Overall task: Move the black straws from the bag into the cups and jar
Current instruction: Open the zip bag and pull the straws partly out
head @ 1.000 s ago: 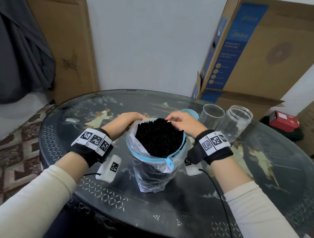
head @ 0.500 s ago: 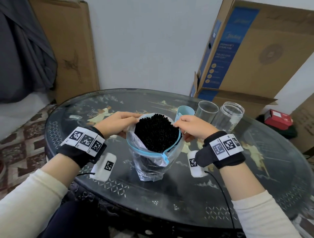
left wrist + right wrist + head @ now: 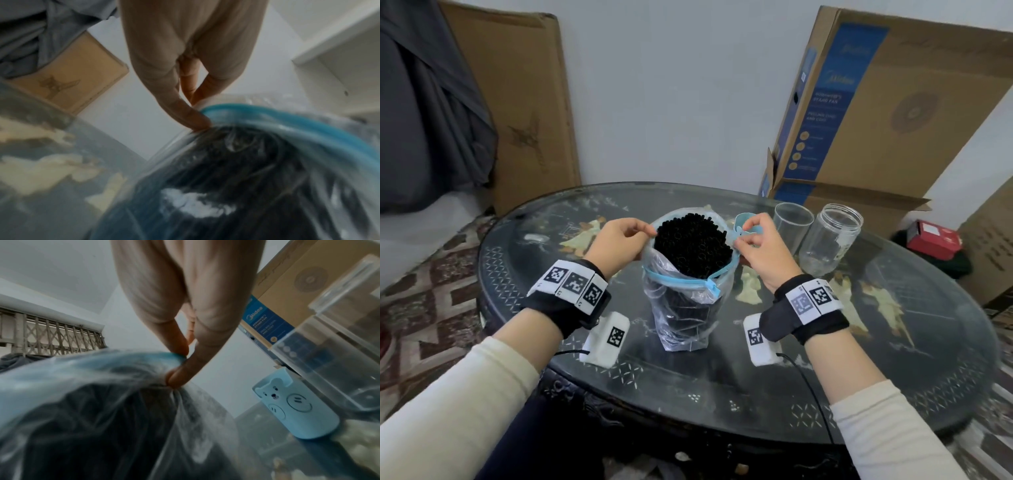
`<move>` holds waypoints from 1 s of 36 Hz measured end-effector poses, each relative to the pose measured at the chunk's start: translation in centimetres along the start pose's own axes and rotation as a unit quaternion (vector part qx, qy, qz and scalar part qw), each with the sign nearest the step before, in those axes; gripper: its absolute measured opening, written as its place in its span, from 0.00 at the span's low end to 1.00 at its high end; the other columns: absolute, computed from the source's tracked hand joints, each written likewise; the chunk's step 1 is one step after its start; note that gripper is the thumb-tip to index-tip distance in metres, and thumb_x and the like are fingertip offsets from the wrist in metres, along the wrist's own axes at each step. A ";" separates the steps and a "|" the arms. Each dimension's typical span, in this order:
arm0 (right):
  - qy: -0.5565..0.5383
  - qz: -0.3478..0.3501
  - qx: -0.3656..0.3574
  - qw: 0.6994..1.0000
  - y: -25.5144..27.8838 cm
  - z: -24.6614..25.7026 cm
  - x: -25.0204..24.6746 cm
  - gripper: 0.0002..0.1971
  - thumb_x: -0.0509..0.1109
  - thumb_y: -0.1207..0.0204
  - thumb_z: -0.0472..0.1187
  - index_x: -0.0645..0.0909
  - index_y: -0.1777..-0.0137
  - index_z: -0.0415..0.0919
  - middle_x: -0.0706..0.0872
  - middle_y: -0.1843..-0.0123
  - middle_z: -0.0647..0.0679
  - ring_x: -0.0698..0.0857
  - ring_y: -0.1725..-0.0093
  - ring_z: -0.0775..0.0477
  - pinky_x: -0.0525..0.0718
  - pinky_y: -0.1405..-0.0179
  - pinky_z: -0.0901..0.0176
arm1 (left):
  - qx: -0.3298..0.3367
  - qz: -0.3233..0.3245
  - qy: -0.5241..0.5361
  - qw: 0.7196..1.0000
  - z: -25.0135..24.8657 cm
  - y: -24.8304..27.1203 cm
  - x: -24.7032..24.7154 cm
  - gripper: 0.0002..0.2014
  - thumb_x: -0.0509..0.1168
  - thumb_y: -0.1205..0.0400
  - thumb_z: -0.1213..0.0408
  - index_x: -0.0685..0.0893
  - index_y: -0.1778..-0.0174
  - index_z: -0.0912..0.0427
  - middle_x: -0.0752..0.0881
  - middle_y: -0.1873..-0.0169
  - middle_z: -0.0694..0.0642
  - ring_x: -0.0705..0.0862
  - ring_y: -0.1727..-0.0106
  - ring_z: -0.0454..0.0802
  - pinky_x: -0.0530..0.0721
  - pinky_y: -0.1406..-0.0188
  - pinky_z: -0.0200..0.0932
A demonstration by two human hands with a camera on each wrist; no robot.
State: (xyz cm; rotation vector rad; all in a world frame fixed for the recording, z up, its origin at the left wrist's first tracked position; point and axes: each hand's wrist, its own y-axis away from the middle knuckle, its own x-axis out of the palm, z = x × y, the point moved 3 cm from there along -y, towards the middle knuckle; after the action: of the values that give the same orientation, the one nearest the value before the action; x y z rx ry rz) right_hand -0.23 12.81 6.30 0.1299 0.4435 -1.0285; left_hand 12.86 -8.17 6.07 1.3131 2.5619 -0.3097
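Observation:
A clear plastic bag (image 3: 681,308) with a blue zip rim stands upright mid-table, packed with black straws (image 3: 691,245) whose ends show at its open mouth. My left hand (image 3: 619,240) pinches the bag's left rim (image 3: 207,112) between thumb and fingers. Opposite it, my right hand (image 3: 758,246) pinches the right rim (image 3: 176,356). Behind the right hand stands a light blue cup (image 3: 743,222), (image 3: 296,408) with a bear face. A clear cup (image 3: 791,222) and a clear jar (image 3: 830,240) stand to its right, both empty.
The round dark glass table (image 3: 722,377) has a decorated top. Large cardboard boxes (image 3: 893,113) lean against the wall behind the cups, another (image 3: 524,102) at back left. A red box (image 3: 933,240) lies on the floor to the right.
Both hands have shifted from over the straws to the bag's rim and now pull it apart and down. The view has drawn back a little.

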 end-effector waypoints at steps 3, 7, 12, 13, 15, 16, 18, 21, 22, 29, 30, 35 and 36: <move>0.031 0.000 -0.040 0.999 0.7 -0.1 0.5 0.09 0.66 0.19 0.30 0.82 0.54 0.44 0.83 0.59 0.50 0.82 0.60 0.54 0.80 0.59 0.69 | -0.009 0.008 -0.013 1.000 0.0 0.5 0.2 0.07 0.60 0.17 0.67 0.84 0.51 0.58 0.85 0.62 0.51 0.80 0.64 0.41 0.81 0.70 0.31; 0.034 0.030 -0.024 0.999 1.6 -0.7 1.2 0.06 0.66 0.18 0.35 0.83 0.48 0.42 0.85 0.53 0.53 0.84 0.56 0.55 0.83 0.51 0.64 | -0.049 0.056 -0.020 0.997 0.3 1.4 -0.2 0.09 0.60 0.19 0.58 0.79 0.44 0.51 0.83 0.58 0.44 0.77 0.60 0.48 0.75 0.64 0.42; 0.048 0.072 -0.001 0.996 2.7 -0.8 1.1 0.11 0.63 0.18 0.38 0.80 0.40 0.51 0.78 0.50 0.54 0.82 0.59 0.53 0.79 0.61 0.67 | -0.118 0.108 0.045 0.986 0.6 2.3 -0.5 0.12 0.56 0.17 0.65 0.78 0.41 0.46 0.77 0.57 0.52 0.78 0.72 0.50 0.82 0.72 0.43; 0.033 0.085 0.010 0.996 2.9 -0.7 1.1 0.12 0.62 0.18 0.38 0.78 0.39 0.52 0.77 0.50 0.53 0.83 0.60 0.52 0.79 0.62 0.63 | -0.116 0.111 0.058 0.985 0.6 2.4 -0.4 0.14 0.55 0.18 0.68 0.77 0.41 0.47 0.77 0.57 0.54 0.78 0.73 0.50 0.85 0.72 0.44; -0.004 0.111 0.028 0.993 3.3 -0.7 1.3 0.15 0.62 0.19 0.35 0.75 0.35 0.49 0.77 0.47 0.50 0.86 0.59 0.48 0.83 0.61 0.54 | -0.099 0.106 0.071 0.987 0.6 2.6 -0.3 0.19 0.53 0.19 0.74 0.78 0.38 0.50 0.75 0.61 0.56 0.79 0.75 0.48 0.88 0.68 0.45; -0.018 0.118 0.029 0.992 3.4 -0.8 1.4 0.17 0.62 0.20 0.34 0.74 0.33 0.48 0.78 0.44 0.47 0.87 0.58 0.46 0.85 0.58 0.51 | -0.087 0.098 0.073 0.989 0.5 2.6 -0.3 0.20 0.53 0.19 0.76 0.78 0.37 0.51 0.75 0.63 0.57 0.80 0.76 0.45 0.89 0.66 0.45; -0.031 0.116 0.019 0.993 3.5 -0.9 1.5 0.20 0.65 0.21 0.31 0.73 0.31 0.47 0.78 0.38 0.44 0.89 0.56 0.44 0.88 0.49 0.49 | -0.064 0.077 0.081 0.992 0.6 2.6 -0.3 0.21 0.53 0.20 0.79 0.78 0.39 0.52 0.78 0.62 0.62 0.84 0.70 0.46 0.89 0.65 0.42; -0.005 0.112 0.004 0.994 3.6 -1.3 1.5 0.27 0.68 0.23 0.30 0.70 0.25 0.47 0.77 0.34 0.50 0.89 0.51 0.44 0.87 0.43 0.52 | -0.061 0.042 0.124 0.990 1.3 2.5 -0.3 0.19 0.54 0.21 0.84 0.77 0.46 0.54 0.81 0.53 0.65 0.86 0.60 0.52 0.88 0.67 0.38; 0.010 0.113 0.000 0.994 3.6 -1.3 1.5 0.29 0.70 0.22 0.31 0.68 0.23 0.47 0.77 0.34 0.53 0.87 0.52 0.47 0.87 0.44 0.57 | -0.063 0.035 0.141 0.987 1.6 2.5 -0.2 0.19 0.55 0.21 0.84 0.76 0.49 0.54 0.82 0.54 0.64 0.85 0.61 0.50 0.87 0.67 0.37; 0.059 0.116 -0.009 0.991 3.5 -1.1 1.8 0.33 0.70 0.22 0.37 0.62 0.19 0.48 0.82 0.34 0.39 0.84 0.52 0.46 0.85 0.49 0.53 | -0.045 0.015 0.131 0.990 2.3 2.9 0.9 0.09 0.57 0.15 0.74 0.77 0.52 0.56 0.76 0.57 0.55 0.83 0.66 0.42 0.90 0.63 0.39; 0.058 0.119 0.000 0.991 3.4 -1.2 1.9 0.34 0.71 0.23 0.40 0.62 0.19 0.49 0.82 0.34 0.36 0.86 0.50 0.42 0.85 0.45 0.48 | -0.052 0.019 0.137 0.989 2.2 3.0 1.0 0.08 0.57 0.14 0.73 0.76 0.52 0.55 0.76 0.58 0.54 0.83 0.68 0.41 0.90 0.62 0.41; -0.002 0.163 0.033 0.986 3.5 -1.8 2.3 0.49 0.76 0.40 0.61 0.59 0.18 0.59 0.78 0.28 0.39 0.82 0.34 0.39 0.80 0.31 0.37 | -0.072 0.050 0.188 0.978 2.4 3.5 1.2 0.12 0.62 0.19 0.76 0.75 0.42 0.58 0.76 0.46 0.63 0.85 0.57 0.51 0.90 0.57 0.44; 0.002 0.168 0.030 0.985 3.5 -1.9 2.4 0.53 0.79 0.42 0.65 0.58 0.18 0.58 0.76 0.25 0.46 0.81 0.32 0.46 0.79 0.29 0.41 | -0.062 0.048 0.183 0.980 2.6 3.5 1.2 0.15 0.64 0.20 0.77 0.75 0.40 0.58 0.75 0.42 0.65 0.85 0.51 0.55 0.90 0.55 0.45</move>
State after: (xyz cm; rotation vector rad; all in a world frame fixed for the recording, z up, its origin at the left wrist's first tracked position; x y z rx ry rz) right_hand 3.27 13.27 3.23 0.2511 0.3793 -0.7097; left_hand 15.34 -5.97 2.99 1.5619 2.7393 0.1231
